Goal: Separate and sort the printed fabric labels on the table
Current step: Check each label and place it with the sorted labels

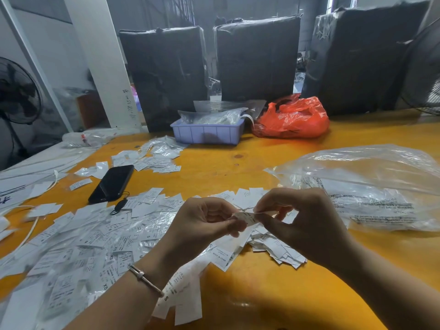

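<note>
We see both hands raised just above the yellow table (238,177), pinching one small label (246,216) between them: left hand (204,222) grips its left end with thumb and fingers curled tight, right hand (300,217) nips the right end, fingers narrow. We judge they are peeling it apart from another stuck to it, or straightening it to read the size, hence the two-ended grip; whether it's one label or two we cannot tell. The label sits mid-air over the main heap of labels (95,239), which spreads across the near-left of the table, sizes like S and XS readable, many in glossy film. A tighter small stack (278,251) lies just under the right hand, probably a sorted pile kept close for quick drops. A second loose scatter (154,156) sits farther back, near the purple tray (207,133) holding bagged stock. Big clear bag (371,186) is on the right, orange bag (292,117) behind, black phone (112,183) left of centre, touching the heap edge. Bracelet (145,278) is on the left wrist. Sorting looks early, most labels unsorted.
</note>
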Available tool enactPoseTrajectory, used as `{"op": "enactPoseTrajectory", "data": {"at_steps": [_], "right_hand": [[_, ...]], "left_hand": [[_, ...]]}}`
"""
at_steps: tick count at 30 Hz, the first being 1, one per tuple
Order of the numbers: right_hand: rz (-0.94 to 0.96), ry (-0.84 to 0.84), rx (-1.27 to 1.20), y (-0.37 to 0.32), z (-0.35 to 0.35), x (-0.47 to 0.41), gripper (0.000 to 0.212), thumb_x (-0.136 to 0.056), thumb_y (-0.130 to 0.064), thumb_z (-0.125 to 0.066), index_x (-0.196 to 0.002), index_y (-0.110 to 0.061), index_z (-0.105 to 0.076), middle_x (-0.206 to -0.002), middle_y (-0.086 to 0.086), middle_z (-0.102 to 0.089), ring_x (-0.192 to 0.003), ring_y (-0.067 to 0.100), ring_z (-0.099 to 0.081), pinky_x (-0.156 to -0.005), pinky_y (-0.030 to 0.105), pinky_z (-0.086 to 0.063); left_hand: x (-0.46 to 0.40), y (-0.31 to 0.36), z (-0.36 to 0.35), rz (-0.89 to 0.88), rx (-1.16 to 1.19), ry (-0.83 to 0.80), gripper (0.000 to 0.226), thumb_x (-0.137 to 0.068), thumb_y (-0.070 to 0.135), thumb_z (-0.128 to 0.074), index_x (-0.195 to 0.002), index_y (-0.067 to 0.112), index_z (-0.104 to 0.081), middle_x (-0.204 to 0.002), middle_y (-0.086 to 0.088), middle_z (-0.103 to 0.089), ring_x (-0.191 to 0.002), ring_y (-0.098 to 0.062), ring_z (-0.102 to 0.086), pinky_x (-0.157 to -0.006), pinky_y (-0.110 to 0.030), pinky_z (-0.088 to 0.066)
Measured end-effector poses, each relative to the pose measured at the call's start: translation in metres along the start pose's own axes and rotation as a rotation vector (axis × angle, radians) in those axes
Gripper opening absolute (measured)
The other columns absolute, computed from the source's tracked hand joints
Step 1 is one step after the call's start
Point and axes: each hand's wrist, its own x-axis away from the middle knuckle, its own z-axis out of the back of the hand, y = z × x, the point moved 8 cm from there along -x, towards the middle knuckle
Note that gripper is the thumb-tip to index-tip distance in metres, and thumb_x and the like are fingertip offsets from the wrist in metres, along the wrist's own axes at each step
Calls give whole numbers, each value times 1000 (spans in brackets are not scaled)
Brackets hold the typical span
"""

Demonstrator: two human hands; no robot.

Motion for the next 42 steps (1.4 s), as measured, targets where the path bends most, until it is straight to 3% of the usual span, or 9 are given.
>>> {"op": "enactPoseTrajectory", "data": {"at_steps": [4,7,14,20,24,27,32,42], "right_hand": [[-85,-79,-109,9,-8,0,11,-67,-7,-67,-69,-17,-71,-61,-10,-66,-59,6,-61,-54,19,-48],[-141,-117,-202,16,-12,0,14,-65,-5,-62,-65,-17,-69,-60,-6,-64,-55,6,-57,-52,26,-47],[-267,-198,-337,28,-18,1,9,-66,-6,-64,-63,-14,-68,-58,0,-62,-52,1,-50,-50,17,-40],[-322,-303,-358,32,-35,8,14,-74,3,-68,-69,-10,-70,-60,1,-64,-54,5,-54,-52,18,-41],[-317,-182,-263,36,-27,5,12,-75,-9,-76,-82,-17,-71,-73,-1,-70,-67,11,-64,-58,29,-48],[-306,-46,-220,38,-15,3,17,-73,-5,-76,-79,-19,-70,-71,-6,-69,-64,9,-62,-57,34,-50],[-235,-7,-211,31,-15,5,15,-73,-6,-79,-79,-18,-74,-69,-9,-70,-63,6,-64,-54,16,-48],[-223,-58,-144,26,-21,7,18,-77,-3,-72,-84,-19,-78,-74,-11,-72,-68,4,-65,-54,17,-48]], "left_hand": [[0,-3,-4,15,0,-27,27,-72,21,-74,-86,-3,-74,-76,-12,-74,-70,-21,-71,-68,-24,-57],[-1,-4,-7,26,7,-49,25,-72,20,-75,-85,-1,-75,-76,-11,-74,-70,-22,-71,-68,-25,-57],[-2,-8,-6,56,20,-49,25,-72,18,-75,-85,-3,-74,-73,-9,-74,-68,-18,-70,-63,-21,-53],[-3,-9,-11,58,17,-71,28,-71,17,-75,-86,-7,-72,-75,-13,-73,-68,-20,-71,-65,-23,-55],[-3,-10,-7,54,-11,-34,25,-71,22,-75,-83,0,-74,-73,-9,-73,-67,-16,-70,-62,-19,-52],[-3,-12,-2,71,-17,11,27,-71,26,-75,-82,1,-74,-74,-9,-74,-67,-17,-70,-61,-19,-52],[-3,-13,-3,80,-1,5,21,-70,25,-76,-80,7,-75,-72,-2,-74,-68,-10,-69,-61,-16,-50],[-4,-16,-3,97,28,12,26,-67,24,-76,-81,2,-75,-77,-11,-74,-73,-18,-70,-66,-25,-56]]}}
